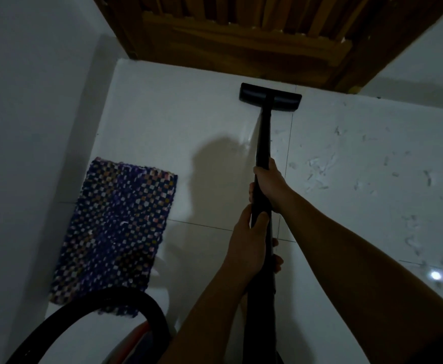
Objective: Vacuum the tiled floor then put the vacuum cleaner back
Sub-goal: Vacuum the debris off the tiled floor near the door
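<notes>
1. Just short of the wooden door (241, 35), the black floor head (270, 97) is sitting flat on the white tiled floor (162, 122), and the person is working it along the foot of that door.
2. The right hand (269, 183) is wrapping around the black wand (263, 143) on the side nearer the door; the left hand (246, 243) is clasping the same wand just behind it, farther from the door. Both are gripping firmly.
3. The tiles to the left of the wand, toward the door, are looking clean to me, so that strip seems done.
4. To the right of the wand and farther back from the door, pale scraps of debris (320, 166) are lying scattered, so a good share of the vacuuming is remaining.
5. The checked mat (115, 227) is lying well back from the door by the left wall, with the black hose (125, 300) looping behind it.
6. Putting the vacuum cleaner away is not yet begun.
</notes>
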`<state>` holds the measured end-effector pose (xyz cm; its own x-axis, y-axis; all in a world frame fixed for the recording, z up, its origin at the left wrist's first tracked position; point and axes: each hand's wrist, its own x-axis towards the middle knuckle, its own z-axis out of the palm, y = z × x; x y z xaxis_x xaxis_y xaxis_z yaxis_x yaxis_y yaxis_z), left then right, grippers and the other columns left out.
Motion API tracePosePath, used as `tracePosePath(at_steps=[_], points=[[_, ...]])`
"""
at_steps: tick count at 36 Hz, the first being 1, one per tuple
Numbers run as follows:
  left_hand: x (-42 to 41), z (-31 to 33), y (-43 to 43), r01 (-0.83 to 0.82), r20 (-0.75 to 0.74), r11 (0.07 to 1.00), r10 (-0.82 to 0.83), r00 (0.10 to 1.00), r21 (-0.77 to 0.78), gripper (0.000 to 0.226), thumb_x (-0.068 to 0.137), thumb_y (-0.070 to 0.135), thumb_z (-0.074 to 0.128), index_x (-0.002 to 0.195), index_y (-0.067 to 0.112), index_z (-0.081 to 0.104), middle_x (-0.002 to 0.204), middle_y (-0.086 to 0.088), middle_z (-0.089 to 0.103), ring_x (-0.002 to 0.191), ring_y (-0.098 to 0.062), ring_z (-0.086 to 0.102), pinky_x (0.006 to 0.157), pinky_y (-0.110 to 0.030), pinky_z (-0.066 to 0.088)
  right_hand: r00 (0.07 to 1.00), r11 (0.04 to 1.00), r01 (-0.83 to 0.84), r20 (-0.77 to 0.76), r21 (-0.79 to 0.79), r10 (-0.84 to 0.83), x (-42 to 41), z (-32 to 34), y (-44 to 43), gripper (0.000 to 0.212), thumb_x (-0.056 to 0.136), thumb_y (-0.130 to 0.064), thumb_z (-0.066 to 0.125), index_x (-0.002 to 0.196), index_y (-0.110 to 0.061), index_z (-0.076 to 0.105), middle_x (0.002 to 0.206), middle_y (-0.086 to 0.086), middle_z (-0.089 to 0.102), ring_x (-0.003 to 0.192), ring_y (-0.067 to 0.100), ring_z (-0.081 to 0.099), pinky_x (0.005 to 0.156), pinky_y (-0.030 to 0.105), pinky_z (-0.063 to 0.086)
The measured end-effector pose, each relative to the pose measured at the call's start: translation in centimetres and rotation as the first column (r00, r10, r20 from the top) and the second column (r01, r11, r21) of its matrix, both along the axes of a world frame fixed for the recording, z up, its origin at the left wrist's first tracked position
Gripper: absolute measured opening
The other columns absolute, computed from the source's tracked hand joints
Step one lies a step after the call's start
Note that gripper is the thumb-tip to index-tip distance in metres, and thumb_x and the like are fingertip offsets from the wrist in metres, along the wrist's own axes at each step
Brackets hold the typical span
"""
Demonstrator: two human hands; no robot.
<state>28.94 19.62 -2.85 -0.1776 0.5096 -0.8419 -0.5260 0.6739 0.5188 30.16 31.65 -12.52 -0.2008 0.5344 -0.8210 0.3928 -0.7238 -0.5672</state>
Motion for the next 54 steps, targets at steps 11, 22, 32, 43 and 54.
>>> tracePosePath(at_steps=[11,22,32,43,54], points=[[-3.1,-1.5,-0.8,-0.087,-0.036,0.996,0.086,0.996,-0.023,0.035,0.101,0.028,0.039,0.136,0.030,0.043,0.070,-0.011,0.052,0.038,-0.016,0.047,0.035,-0.018,0.042,0.993,0.993,-0.110,-0.047,-0.048,0.108,-4.3,-1.8,-0.8,0.057,0.101,-0.015,0.034,0.150,-0.035,0.014,0.058,0.010,0.049,0.041,0.020,0.047,0.038,0.025,0.044],[-5.6,-1.8,1.8,-0.120,-0.015,0.993,0.120,0.993,-0.004,0.031,0.101,0.028,0.039,0.131,0.028,0.047,0.074,-0.012,0.050,0.045,-0.018,0.048,0.036,-0.019,0.043,0.992,0.992,-0.126,0.005,-0.032,0.126,-7.2,-1.9,1.9,0.057,0.099,-0.013,0.034,0.150,-0.033,0.018,0.059,0.008,0.049,0.042,0.018,0.046,0.038,0.025,0.042],[-2.8,0.3,0.8,-0.085,0.027,0.996,0.086,0.996,-0.010,0.031,0.101,0.026,0.040,0.130,0.026,0.049,0.077,-0.012,0.051,0.050,-0.017,0.049,0.036,-0.019,0.043,0.996,0.997,-0.069,0.062,-0.030,0.071,-3.5,-0.6,0.8,0.051,0.099,-0.016,0.037,0.146,-0.031,0.027,0.062,0.010,0.049,0.041,0.019,0.047,0.037,0.023,0.042],[1.2,2.5,-3.9,0.004,0.023,1.000,-0.004,1.000,-0.022,0.033,0.101,0.026,0.041,0.134,0.027,0.046,0.075,-0.011,0.055,0.048,-0.015,0.052,0.035,-0.018,0.043,0.996,1.000,-0.015,0.086,-0.025,0.017,1.9,1.2,-4.3,0.049,0.099,-0.014,0.037,0.143,-0.031,0.028,0.061,0.010,0.049,0.045,0.021,0.048,0.045,0.030,0.044],[2.5,3.9,-9.4,0.071,-0.028,0.997,-0.071,0.997,0.003,0.038,0.101,0.025,0.039,0.139,0.024,0.043,0.079,-0.009,0.057,0.050,-0.012,0.054,0.036,-0.016,0.043,0.997,1.000,-0.014,0.069,-0.001,0.015,3.7,2.2,-9.9,0.044,0.099,-0.015,0.038,0.140,-0.029,0.031,0.058,0.010,0.049,0.044,0.022,0.048,0.045,0.031,0.045]])
